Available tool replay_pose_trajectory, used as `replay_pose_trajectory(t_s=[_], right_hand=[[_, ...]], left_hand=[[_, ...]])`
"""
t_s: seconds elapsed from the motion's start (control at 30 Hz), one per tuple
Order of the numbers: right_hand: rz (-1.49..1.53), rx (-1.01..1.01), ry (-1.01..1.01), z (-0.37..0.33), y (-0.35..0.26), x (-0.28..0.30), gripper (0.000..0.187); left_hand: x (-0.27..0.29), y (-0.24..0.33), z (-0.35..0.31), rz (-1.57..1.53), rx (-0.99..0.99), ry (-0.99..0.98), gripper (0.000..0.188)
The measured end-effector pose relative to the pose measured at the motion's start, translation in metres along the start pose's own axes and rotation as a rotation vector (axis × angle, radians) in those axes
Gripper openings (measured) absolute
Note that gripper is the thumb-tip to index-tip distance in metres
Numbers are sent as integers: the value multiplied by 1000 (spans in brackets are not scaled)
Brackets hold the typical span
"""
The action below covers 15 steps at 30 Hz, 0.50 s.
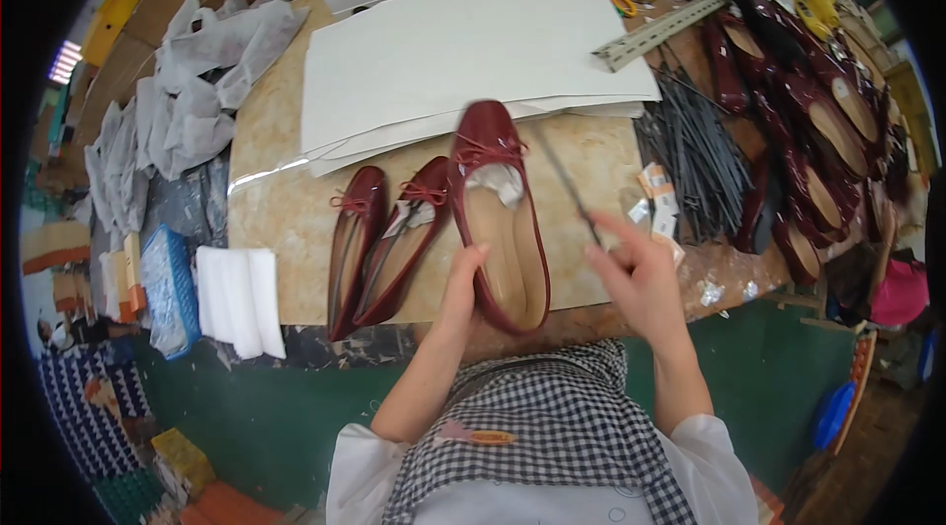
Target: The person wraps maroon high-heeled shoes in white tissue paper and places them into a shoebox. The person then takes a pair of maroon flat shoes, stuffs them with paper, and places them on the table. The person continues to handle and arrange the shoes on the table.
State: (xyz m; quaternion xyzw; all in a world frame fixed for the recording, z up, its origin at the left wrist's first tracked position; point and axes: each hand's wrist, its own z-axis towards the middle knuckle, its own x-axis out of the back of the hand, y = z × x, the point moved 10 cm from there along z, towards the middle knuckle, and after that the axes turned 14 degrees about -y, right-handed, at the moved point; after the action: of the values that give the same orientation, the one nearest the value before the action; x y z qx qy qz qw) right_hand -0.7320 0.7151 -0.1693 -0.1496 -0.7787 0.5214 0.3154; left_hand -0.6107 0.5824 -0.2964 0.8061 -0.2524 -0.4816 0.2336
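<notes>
First inspector: What is the largest item?

Second inspector: The worktable, part-covered by a stack of white sheets. At its right lies a heap of dark red shoes, overlapping too closely for a reliable count.

First: Next in size?

Second: A bundle of dark strips, then the held shoe, dark red, toe pointing away, above the table's near part. Contact with the table cannot be determined.

First: The hands?

Second: Right hand: thumb and fingers pinched on a thin strip; its far end, near the toe, is motion-blurred. Left hand: clamped on the shoe's left side near the heel, thumb at the rim, fingers hidden beneath.

First: Smallest?

Second: A white wad in the shoe's opening, its forward part concealed.
</notes>
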Motion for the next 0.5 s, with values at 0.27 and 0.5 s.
replay_pose_trajectory(t_s=[0.27, 0.5], right_hand=[[9, 93, -124, 11, -21, -49, 28], [-346, 459, 202, 0, -66, -62, 26]], left_hand=[[5, 55, -8, 341, -436, 90, 55], [1, 27, -12, 251, -481, 23, 62]])
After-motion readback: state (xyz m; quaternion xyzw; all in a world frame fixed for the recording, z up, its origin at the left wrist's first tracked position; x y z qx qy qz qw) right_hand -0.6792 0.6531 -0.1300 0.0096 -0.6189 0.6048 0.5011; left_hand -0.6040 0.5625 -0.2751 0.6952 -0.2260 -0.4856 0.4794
